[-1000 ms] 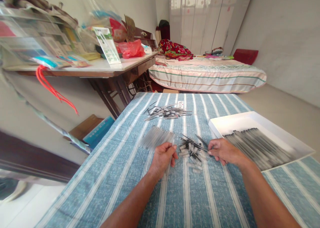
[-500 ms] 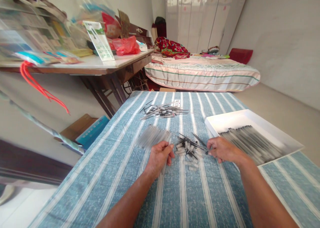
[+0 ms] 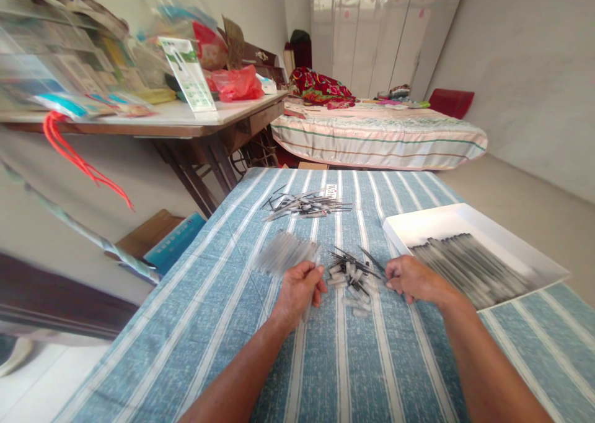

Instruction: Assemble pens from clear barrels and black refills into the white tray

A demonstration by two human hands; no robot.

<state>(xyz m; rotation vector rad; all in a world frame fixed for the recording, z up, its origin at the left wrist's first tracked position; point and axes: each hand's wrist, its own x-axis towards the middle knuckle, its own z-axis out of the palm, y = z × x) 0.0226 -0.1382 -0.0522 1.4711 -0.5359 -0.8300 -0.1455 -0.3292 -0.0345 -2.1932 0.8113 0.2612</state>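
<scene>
My left hand (image 3: 297,290) is closed around a clear pen barrel (image 3: 307,312), whose lower end shows beneath the fingers. Beside that hand lies a bundle of translucent pen barrels (image 3: 283,254). My right hand (image 3: 413,279) pinches a thin dark pen refill (image 3: 372,257), which slants up and left from the fingertips; its gripped end is hidden. Between both hands sits a small pile of black refills (image 3: 349,262) and whitish translucent pen caps (image 3: 340,277). A few caps (image 3: 360,308) are spread nearer to me.
A white box (image 3: 395,230) at the right holds a row of dark-tipped pens (image 3: 465,265). Farther back lies a loose heap of refills (image 3: 307,205) on the blue striped cloth (image 3: 223,324). A cluttered side table (image 3: 223,114) stands left; a bed (image 3: 376,135) is behind.
Both hands keep nearly the same places and grips. The whole view has shifted slightly; the piles look unchanged.
</scene>
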